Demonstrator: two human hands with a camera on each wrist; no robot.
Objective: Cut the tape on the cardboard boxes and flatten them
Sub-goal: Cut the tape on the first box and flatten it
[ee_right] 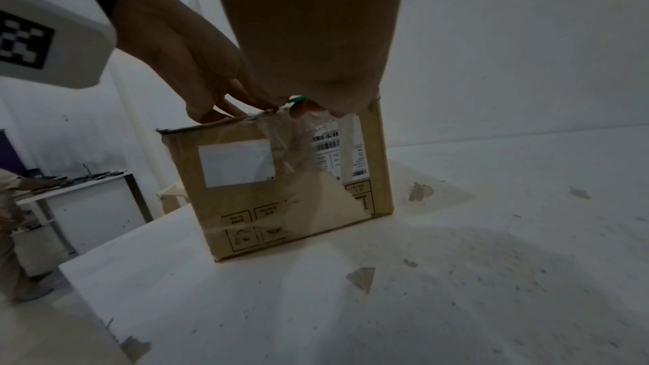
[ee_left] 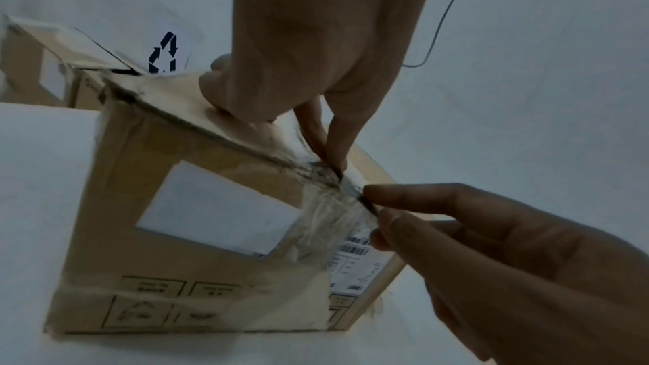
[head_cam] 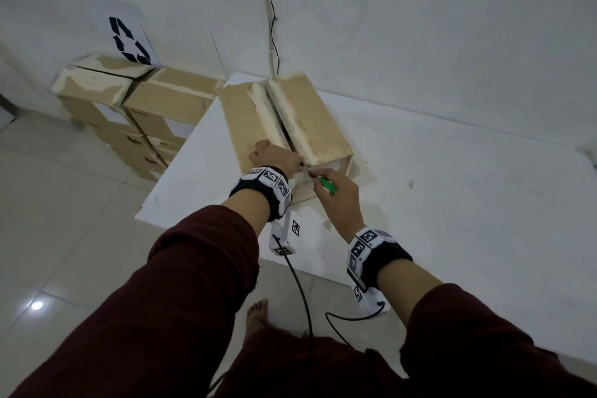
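Observation:
A brown cardboard box (head_cam: 310, 126) stands on the white table (head_cam: 452, 203), its top centre seam showing a dark gap. Crumpled clear tape (ee_left: 326, 218) runs from the seam's near end down the front face, over the labels. My left hand (head_cam: 277, 157) presses on the near top edge of the box, two fingers (ee_left: 337, 143) reaching to the seam end. My right hand (head_cam: 336, 194) grips a green cutter (head_cam: 326, 185), and its dark blade (ee_left: 369, 206) meets the tape just below that top edge. In the right wrist view only a sliver of the green cutter (ee_right: 297, 99) shows.
Several more cardboard boxes (head_cam: 129, 113) are stacked on the floor at the left, below a recycling sign (head_cam: 129, 39). Tape scraps (ee_right: 361, 276) lie on the table in front of the box. A second table (ee_right: 70, 182) and a person stand further left.

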